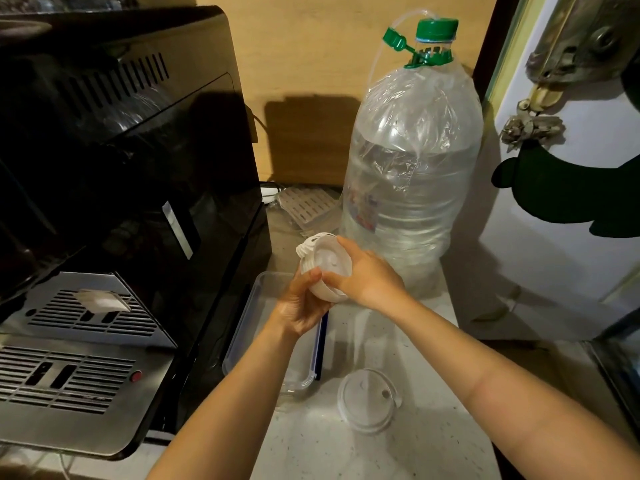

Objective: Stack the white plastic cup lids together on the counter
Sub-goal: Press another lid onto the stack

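A stack of white plastic cup lids (325, 263) is held tilted in the air above the counter, near the middle of the view. My left hand (301, 304) grips the stack from below and the left. My right hand (369, 277) holds its right rim, thumb and fingers around the edge. One single white lid (369, 403) lies flat on the speckled white counter (433, 441), nearer to me and to the right of the stack.
A black coffee machine with a steel drip tray (86, 341) fills the left. A clear plastic container (263, 320) lies under my left arm. A large clear water bottle with a green cap (412, 188) stands behind the hands. A white door (561, 202) is at right.
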Tool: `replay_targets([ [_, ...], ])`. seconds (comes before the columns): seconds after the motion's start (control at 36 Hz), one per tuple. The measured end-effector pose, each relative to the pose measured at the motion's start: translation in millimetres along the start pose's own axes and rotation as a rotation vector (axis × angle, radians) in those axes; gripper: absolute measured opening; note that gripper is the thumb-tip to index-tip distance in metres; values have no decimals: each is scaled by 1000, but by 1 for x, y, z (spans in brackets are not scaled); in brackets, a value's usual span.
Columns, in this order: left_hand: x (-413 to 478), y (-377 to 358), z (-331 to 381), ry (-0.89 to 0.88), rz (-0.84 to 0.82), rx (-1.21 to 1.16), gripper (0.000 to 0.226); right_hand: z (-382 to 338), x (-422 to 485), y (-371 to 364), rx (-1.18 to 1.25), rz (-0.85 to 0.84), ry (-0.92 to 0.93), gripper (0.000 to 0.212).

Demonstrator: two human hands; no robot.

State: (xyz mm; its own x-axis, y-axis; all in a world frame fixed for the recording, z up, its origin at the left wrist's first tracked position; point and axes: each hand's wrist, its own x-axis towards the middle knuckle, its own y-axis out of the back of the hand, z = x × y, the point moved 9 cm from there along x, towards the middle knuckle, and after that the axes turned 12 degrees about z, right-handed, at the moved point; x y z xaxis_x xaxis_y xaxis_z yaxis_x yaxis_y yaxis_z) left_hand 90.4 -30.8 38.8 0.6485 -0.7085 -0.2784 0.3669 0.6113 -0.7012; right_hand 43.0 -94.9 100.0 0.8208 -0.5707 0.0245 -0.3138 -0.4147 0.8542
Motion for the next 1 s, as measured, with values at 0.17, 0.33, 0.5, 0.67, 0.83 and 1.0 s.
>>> replay_targets([
  [0.17,1,0,-2,13,-25,1,130,0,1,-2,-29,-9,-5,71],
  [0.33,4,5,-5,30,-26,28,101,6,3,-13,4,-38,-20,72],
  [0.5,7,21,-8,24,51,20,112,34,2,-31,197,-100,-62,84],
  [0.67,0,32,-14,53,84,77,106,73,-19,-52,231,-147,-108,81],
  [0.83,-5,43,-18,70,113,122,120,87,-45,-74,159,-245,-16,84],
  [1.0,-15,37,-24,96,60,139,98,78,-82,-118,-446,-521,458,101],
])
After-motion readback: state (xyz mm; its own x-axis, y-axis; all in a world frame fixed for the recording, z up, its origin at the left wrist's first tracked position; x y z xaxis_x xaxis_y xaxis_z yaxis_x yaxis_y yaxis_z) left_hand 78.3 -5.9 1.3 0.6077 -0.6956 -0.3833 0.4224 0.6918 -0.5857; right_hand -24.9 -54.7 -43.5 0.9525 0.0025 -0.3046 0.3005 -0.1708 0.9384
